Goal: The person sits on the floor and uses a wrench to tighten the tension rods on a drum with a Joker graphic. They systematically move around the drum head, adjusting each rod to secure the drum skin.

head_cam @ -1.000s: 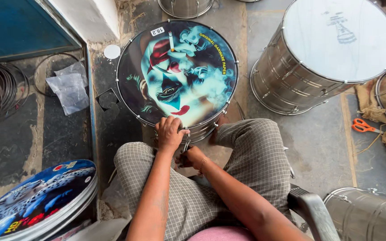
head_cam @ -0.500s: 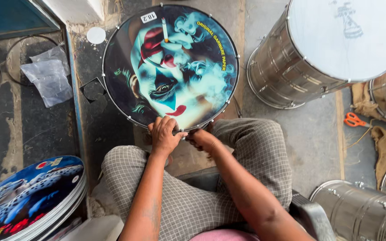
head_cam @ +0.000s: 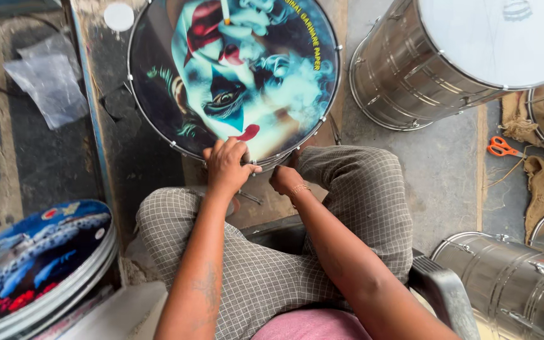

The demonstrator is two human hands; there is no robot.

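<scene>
A round drum with a printed picture head [head_cam: 234, 75] stands on the floor between my knees. My left hand [head_cam: 226, 165] rests on its near rim, fingers curled over the metal hoop. Just right of it and slightly lower is my right hand [head_cam: 286, 179], pressed against the drum's side below the rim; what it holds is hidden. I sit on a chair [head_cam: 439, 286] in checked trousers.
A large steel drum with a white head [head_cam: 448, 56] stands at the upper right, more steel shells [head_cam: 511, 283] at the lower right. Orange scissors [head_cam: 502, 148] lie on the floor. A stack of printed drum heads [head_cam: 33, 264] sits lower left, a plastic bag [head_cam: 48, 79] upper left.
The view has tipped downward and closer. My hands stay at the drum's near rim, with the left one shifted slightly along the hoop.
</scene>
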